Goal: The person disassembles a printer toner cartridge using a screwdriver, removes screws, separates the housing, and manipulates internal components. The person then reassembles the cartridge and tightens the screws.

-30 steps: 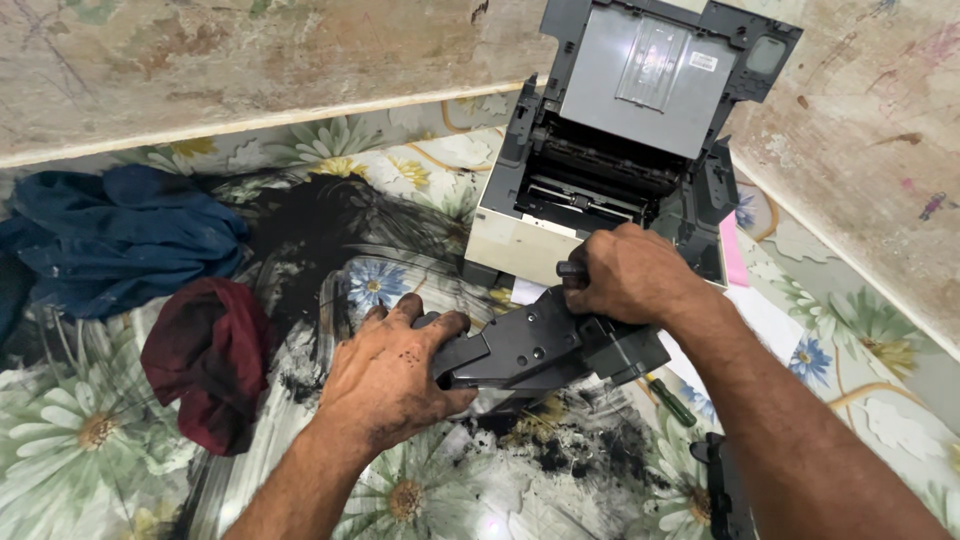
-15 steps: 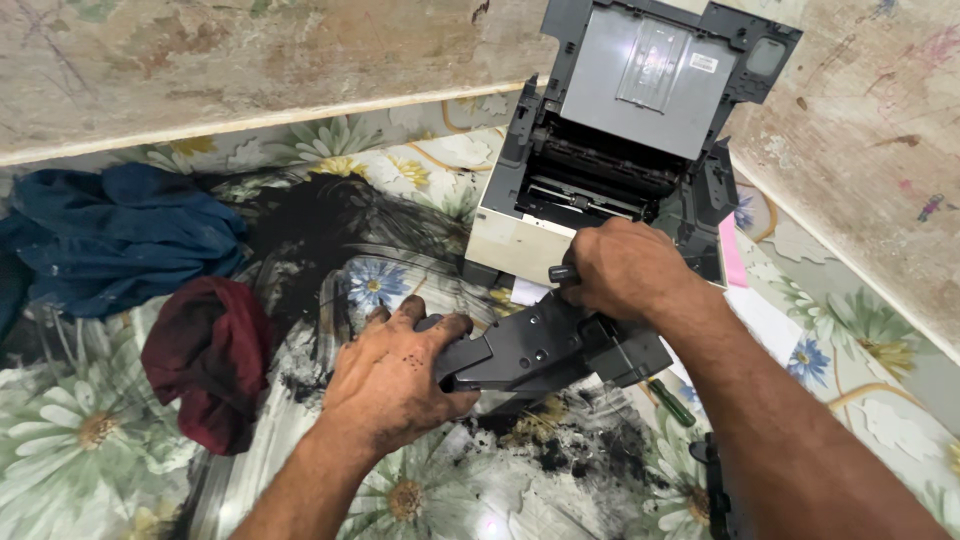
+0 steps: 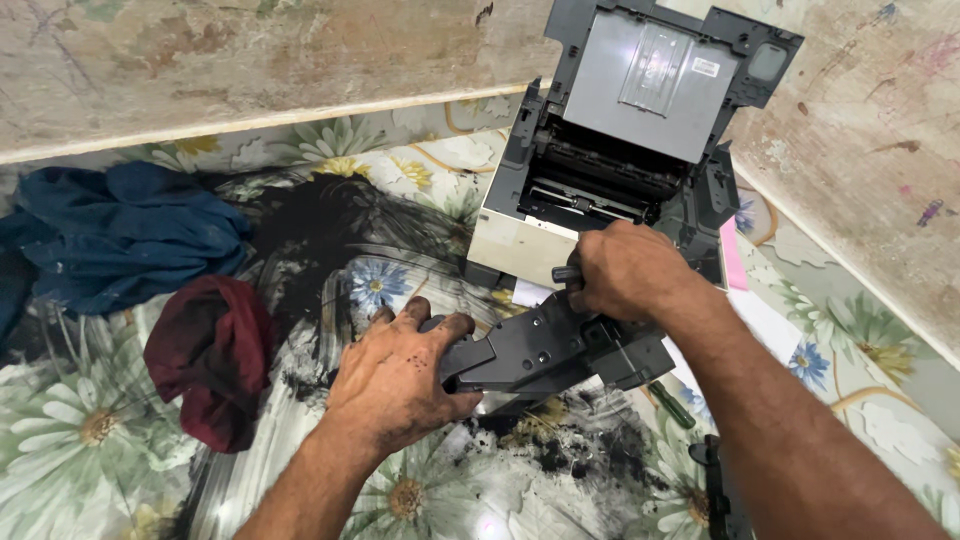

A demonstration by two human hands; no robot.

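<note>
**Dark cartridge gripped at both ends in front of an opened printer**

A long black toner cartridge (image 3: pixel 545 350) is held just in front of the opened printer (image 3: pixel 600 190), low over the flowered sheet (image 3: pixel 420 500). Its end farther from the printer is clasped by the left hand (image 3: pixel 400 385), whose fingers are curled over the top edge, slightly spread and smudged with black powder. The end nearer the printer is covered by the right hand (image 3: pixel 625 270), whose fingers are closed together around a small protruding part. The printer is seen with its lid raised against the wall. Black powder is spilled on the sheet under the cartridge. Well away from the printer, a dark red cloth (image 3: pixel 205 355) and a blue cloth (image 3: pixel 120 235) are lying crumpled.
</note>
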